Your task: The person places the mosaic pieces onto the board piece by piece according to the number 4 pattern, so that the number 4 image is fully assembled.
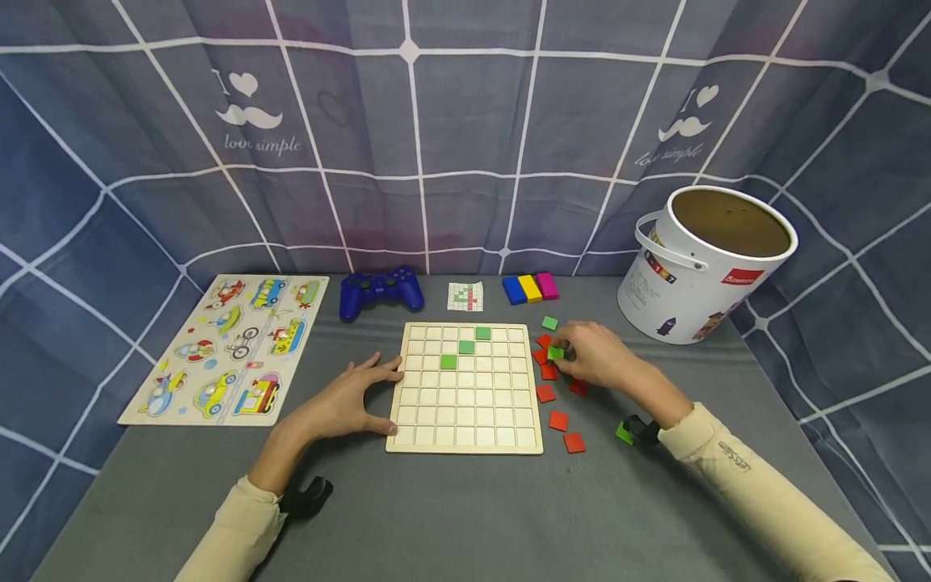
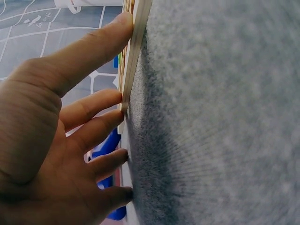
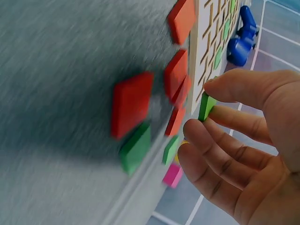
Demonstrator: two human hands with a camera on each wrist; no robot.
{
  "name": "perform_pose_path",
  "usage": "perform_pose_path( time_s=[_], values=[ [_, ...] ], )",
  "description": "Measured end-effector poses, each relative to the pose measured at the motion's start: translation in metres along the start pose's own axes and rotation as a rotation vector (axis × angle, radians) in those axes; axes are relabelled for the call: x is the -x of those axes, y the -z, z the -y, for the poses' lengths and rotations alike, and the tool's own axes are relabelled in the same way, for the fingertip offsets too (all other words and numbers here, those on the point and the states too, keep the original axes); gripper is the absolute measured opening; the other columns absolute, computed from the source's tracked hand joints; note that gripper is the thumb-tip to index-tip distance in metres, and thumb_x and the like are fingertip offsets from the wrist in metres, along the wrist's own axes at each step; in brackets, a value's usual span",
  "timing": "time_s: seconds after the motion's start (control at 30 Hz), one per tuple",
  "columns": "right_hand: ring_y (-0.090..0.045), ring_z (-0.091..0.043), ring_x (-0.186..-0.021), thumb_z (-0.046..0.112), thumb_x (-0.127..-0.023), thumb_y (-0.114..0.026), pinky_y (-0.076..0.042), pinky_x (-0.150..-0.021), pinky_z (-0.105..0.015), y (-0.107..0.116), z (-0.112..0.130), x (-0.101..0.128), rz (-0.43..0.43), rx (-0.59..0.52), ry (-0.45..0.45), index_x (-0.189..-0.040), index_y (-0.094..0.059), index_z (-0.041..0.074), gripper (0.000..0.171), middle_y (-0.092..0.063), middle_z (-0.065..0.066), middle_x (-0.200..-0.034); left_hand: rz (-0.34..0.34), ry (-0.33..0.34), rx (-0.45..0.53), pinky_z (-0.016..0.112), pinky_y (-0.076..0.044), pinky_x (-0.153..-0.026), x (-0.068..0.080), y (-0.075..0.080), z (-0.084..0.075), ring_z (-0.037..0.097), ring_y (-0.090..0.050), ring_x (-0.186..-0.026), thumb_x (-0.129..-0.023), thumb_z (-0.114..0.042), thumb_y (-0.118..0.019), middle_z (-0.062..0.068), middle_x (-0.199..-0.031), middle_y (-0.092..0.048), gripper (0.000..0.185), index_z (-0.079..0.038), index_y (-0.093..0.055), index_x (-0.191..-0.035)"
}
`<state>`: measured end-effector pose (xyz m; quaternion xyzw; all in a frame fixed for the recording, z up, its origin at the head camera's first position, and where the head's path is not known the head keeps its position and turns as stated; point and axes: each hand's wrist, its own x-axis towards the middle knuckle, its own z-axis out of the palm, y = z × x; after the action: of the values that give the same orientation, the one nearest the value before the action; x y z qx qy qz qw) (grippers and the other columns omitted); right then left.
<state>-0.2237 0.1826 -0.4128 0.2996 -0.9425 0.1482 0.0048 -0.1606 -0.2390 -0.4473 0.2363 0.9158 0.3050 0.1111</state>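
Pinching a green tile [image 1: 556,353] between thumb and forefinger, the right hand [image 1: 596,356] hovers just right of the wooden grid board [image 1: 465,388]. Red tiles [image 1: 545,394] lie scattered on the bench [image 1: 465,517] beneath and beside that grip. Left hand [image 1: 349,400] rests released, straight fingers [image 2: 93,51] pressing the board's left edge.

Head view overlooks the grid board [image 1: 465,386]; wrist views crowd its edges.
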Motion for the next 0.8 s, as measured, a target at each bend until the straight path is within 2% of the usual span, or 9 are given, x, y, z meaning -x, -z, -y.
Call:
perform_pose_path(
  time_s=[0.23,0.47,0.63,0.8],
  values=[
    [-0.059,-0.014,-0.071,0.013,-0.081,-0.081,-0.051,-0.061,-0.032,-0.015,0.02,-0.012,0.014,-0.04,0.034,-0.099,-0.074,0.008,0.019,-0.067,0.0,-0.085,0.001,-0.01,0.005,0.07,-0.004,-0.114,0.001,-0.004,0.001,0.041,-0.015,-0.149,-0.068,-0.035,-0.093,0.004,-0.16,-0.033,0.087,-0.008,-0.057,-0.142],
    [-0.051,-0.009,-0.068,0.009,-0.08,-0.077,-0.045,-0.057,-0.027,-0.029,0.038,-0.021,-0.026,-0.059,0.127,-0.095,-0.073,0.008,0.016,-0.06,-0.001,-0.08,-0.003,-0.001,0.009,0.069,-0.004,-0.114,0.001,-0.004,0.0,0.041,-0.015,-0.149,-0.067,-0.033,-0.094,0.004,-0.161,-0.033,0.087,-0.007,-0.057,-0.141],
    [-0.048,-0.01,-0.067,0.007,-0.081,-0.076,-0.04,-0.056,-0.026,-0.036,0.049,-0.028,-0.035,-0.075,0.149,-0.096,-0.074,0.009,0.015,-0.059,-0.002,-0.078,-0.001,-0.003,0.004,0.069,-0.004,-0.114,0.001,-0.003,0.0,0.041,-0.015,-0.149,-0.068,-0.033,-0.093,0.004,-0.161,-0.032,0.087,-0.007,-0.056,-0.142],
    [-0.049,-0.008,-0.067,0.009,-0.084,-0.075,-0.042,-0.056,-0.024,-0.041,0.062,-0.037,-0.023,-0.095,0.161,-0.1,-0.075,0.01,0.016,-0.06,-0.001,-0.083,-0.005,0.004,0.005,0.068,-0.004,-0.115,0.001,-0.001,0.0,0.04,-0.015,-0.149,-0.068,-0.034,-0.093,0.003,-0.161,-0.032,0.087,-0.009,-0.056,-0.142]
  ],
)
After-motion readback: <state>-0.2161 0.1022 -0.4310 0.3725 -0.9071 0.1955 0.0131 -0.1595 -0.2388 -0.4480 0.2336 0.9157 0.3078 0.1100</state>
